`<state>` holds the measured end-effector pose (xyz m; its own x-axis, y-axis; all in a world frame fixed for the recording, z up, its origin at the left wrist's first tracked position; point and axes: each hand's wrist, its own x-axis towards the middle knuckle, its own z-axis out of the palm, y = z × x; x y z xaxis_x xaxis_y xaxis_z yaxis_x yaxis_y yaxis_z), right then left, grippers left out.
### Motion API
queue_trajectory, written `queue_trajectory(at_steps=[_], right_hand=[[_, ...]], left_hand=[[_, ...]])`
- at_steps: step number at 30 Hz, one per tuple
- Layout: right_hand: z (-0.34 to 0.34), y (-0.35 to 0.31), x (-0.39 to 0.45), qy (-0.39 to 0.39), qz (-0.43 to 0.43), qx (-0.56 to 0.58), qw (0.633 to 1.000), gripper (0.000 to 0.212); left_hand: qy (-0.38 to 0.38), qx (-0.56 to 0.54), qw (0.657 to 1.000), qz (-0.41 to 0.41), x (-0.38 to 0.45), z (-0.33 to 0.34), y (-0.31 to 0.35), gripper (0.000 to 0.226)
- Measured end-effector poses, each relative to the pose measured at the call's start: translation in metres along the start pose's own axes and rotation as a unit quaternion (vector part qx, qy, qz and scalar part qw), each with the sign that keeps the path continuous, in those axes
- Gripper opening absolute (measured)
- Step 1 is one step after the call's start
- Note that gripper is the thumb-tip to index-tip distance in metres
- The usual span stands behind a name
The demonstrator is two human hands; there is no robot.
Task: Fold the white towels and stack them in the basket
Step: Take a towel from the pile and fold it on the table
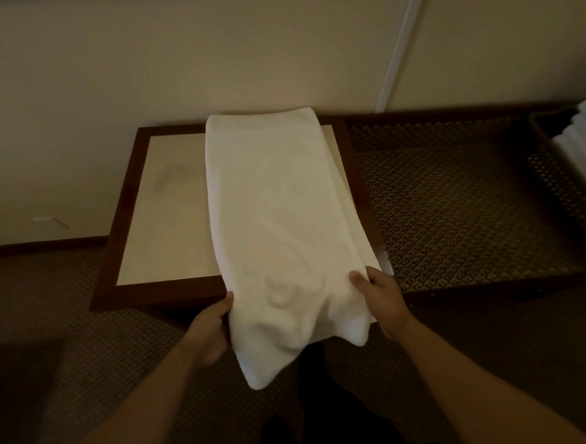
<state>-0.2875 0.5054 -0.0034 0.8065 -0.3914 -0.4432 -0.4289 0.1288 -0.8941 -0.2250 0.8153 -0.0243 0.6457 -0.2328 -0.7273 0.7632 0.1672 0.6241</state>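
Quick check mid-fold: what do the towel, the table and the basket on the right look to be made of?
Towel: soft white cloth, probably terry; it sags and wrinkles where both hands grip its near end. Table: dark frame that looks like stained wood, with a pale, smooth matte inset panel, possibly laminate. Basket: dark perforated or woven wall, plastic or wicker; too dim to tell which.

No text, label, brand or number is readable anywhere.
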Motion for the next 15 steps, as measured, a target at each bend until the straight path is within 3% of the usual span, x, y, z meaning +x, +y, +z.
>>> queue_trajectory(at_steps=[3,5,8,10,15], right_hand=[[-0.007,0.003,0.001,0.048,-0.024,0.037,0.998,0.016],[-0.008,0.015,0.005,0.057,-0.02,-0.036,0.998,0.017],[-0.006,0.031,0.005,0.031,0.023,-0.086,0.996,0.019],[-0.005,0.034,0.002,0.027,0.0,-0.066,0.997,0.014],[-0.01,0.035,-0.001,0.099,-0.088,-0.07,0.989,0.013]], left_hand=[[0.104,0.173,0.977,0.065,0.005,-0.01,0.002,0.03],[0.18,0.244,0.949,0.086,0.006,-0.015,0.002,0.027],[0.169,0.142,0.974,0.046,0.011,-0.02,-0.001,0.025],[0.155,0.102,0.982,0.034,0.013,-0.023,-0.003,0.026],[0.222,0.237,0.933,0.154,0.01,-0.023,-0.002,0.017]])
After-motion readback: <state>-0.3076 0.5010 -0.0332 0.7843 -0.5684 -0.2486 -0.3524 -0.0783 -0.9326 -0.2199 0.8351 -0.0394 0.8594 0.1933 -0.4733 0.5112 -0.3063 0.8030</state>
